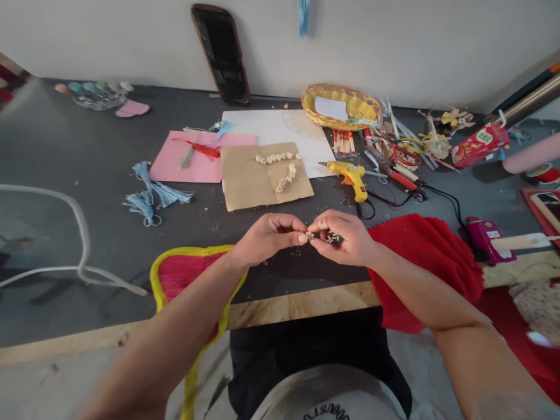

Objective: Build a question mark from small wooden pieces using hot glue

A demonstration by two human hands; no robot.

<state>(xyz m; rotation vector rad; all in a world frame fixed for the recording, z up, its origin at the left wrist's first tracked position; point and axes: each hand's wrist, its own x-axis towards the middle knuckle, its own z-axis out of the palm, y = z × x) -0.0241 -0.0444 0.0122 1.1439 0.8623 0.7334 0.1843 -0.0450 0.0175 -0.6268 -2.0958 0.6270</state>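
Near the table's front edge my two hands meet, fingertips almost touching. Between them is a small beige cluster (310, 235), pinched by the thumb and forefinger of my left hand (273, 238) and touched by the fingertips of my right hand (343, 237). Several tiny beige pieces (332, 238) show by the curled fingers of my right hand; whether they lie in it or on the table is unclear. Beyond my hands, two rows of beige clusters (276, 157) rest on a brown paper sheet (245, 186). A yellow glue gun (350, 175) lies right of the paper.
A phone (222, 55) leans on the wall. Blue tassels (153, 192) and pink paper (164, 163) lie left; a wicker basket (341, 123), pliers (400, 178) and a juice box (481, 144) stand or lie right. Red cloth (429, 256) hangs over the front edge under my right forearm.
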